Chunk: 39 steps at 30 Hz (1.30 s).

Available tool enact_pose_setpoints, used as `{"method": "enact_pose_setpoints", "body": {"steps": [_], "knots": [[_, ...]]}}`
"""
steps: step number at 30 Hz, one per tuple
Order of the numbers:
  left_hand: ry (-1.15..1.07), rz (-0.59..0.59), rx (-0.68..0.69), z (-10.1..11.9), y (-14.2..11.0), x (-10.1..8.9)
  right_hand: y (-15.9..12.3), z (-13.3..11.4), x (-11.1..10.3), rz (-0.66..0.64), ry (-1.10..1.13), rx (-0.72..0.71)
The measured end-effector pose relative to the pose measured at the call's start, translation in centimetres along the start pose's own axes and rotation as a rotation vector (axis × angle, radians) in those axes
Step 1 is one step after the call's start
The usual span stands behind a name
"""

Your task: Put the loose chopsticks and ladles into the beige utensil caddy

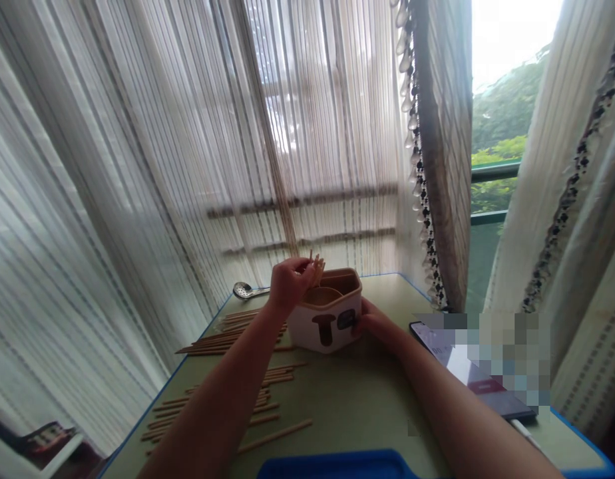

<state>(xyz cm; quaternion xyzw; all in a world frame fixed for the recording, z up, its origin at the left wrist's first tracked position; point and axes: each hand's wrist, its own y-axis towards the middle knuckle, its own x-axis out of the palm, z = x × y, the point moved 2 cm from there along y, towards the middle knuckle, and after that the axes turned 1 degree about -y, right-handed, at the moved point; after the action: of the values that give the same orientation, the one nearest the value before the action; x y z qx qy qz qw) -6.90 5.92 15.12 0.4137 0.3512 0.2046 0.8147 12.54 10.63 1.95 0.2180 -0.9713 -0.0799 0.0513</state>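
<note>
The left hand (290, 279) is pinching a small bundle of thin sticks (318, 266) between thumb and fingers, its fingers drawn together. It is holding the bundle with ends pointing upward, over the left part of an open box (307, 334), whose rim is tan and whose pale wall is bearing a brown mushroom picture. The box is standing upright toward the far edge of the table (360, 399), and a rounded tan part is showing inside it.

The right hand (375, 319) is touching the box's right-hand corner and bending around it; with some fingers hidden, how far it is closed cannot be told.

Along the table's left edge, loose wooden sticks (212, 342) are lying in rough rows, partly covered by the left forearm, some reaching past the edge. A perforated ladle (243, 291) is lying near the far left corner. By the right edge a phone (480, 382) is lying with a white cable (526, 431) joined to its near end. A blue object (332, 464) is showing at the near edge.
</note>
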Motion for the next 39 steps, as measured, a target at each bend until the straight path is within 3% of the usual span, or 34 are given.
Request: {"method": "enact_pose_setpoints", "body": {"steps": [6, 13, 21, 39], "knots": [[0.069, -0.057, 0.095, -0.7, 0.3, 0.3, 0.1, 0.0, 0.0, -0.01, -0.02, 0.002], [-0.052, -0.107, 0.09, -1.8, 0.3, 1.0, 0.1, 0.0, 0.1, -0.004, -0.031, 0.006], [-0.01, -0.149, 0.125, -1.3, 0.1, 0.9, 0.3, 0.2, 0.0, -0.006, -0.045, -0.003], [0.031, -0.105, 0.147, -0.6, 0.0, 0.6, 0.3, 0.0, 0.2, 0.017, -0.023, 0.01]]}}
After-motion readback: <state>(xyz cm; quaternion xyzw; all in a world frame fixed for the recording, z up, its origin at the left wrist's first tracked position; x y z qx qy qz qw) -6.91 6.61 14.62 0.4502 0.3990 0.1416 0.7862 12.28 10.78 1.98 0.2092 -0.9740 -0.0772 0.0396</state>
